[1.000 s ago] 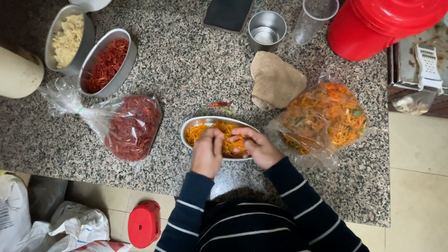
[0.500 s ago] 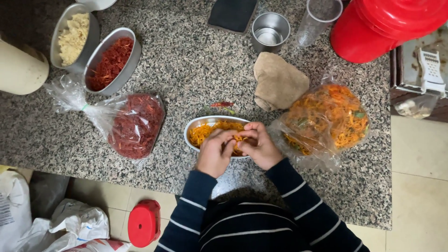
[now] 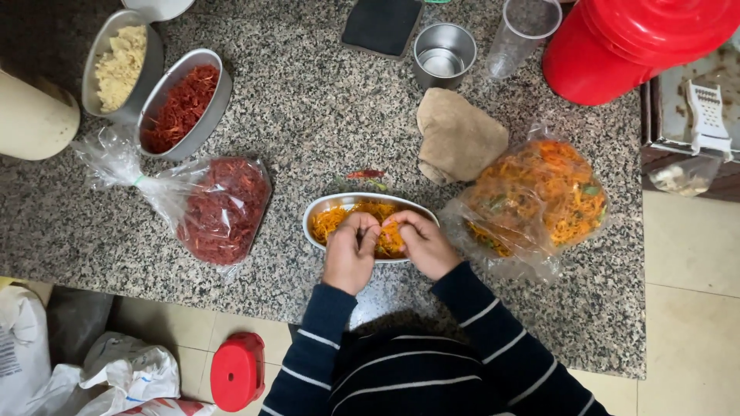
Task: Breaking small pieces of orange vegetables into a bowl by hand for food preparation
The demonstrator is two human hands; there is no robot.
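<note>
- Bags lie on the floor, far out to the left of both hands, with a red stool [image 3: 237, 371] beside them below the bench [image 3: 308, 115] edge.
- 2 oval tins sit well up and left of the left hand [image 3: 349, 254]: one of pale crumbs [image 3: 119, 65], one of red shreds [image 3: 181, 104]. A clear bag of red shreds [image 3: 223, 208] lies nearer, just left of that hand.
- The left hand has its grip clenched on a pinch of orange shreds, fingertips down in the oval tin of orange shreds [image 3: 327, 219], which lies right under both hands at the bench's near edge.
- The right hand [image 3: 424, 243] meets it, fingers touching, its grip also pinched on the same clump.
- To do this well, I judge: press the shreds low inside the tin and keep loose strands off the rim.
- Above the right hand lie a tan cloth [image 3: 459, 139], a steel cup [image 3: 443, 54] and a clear plastic cup [image 3: 520, 35].
- Just right of the right hand sits an open bag of orange shreds [image 3: 539, 192]; beyond it, a red bucket [image 3: 632, 46].
</note>
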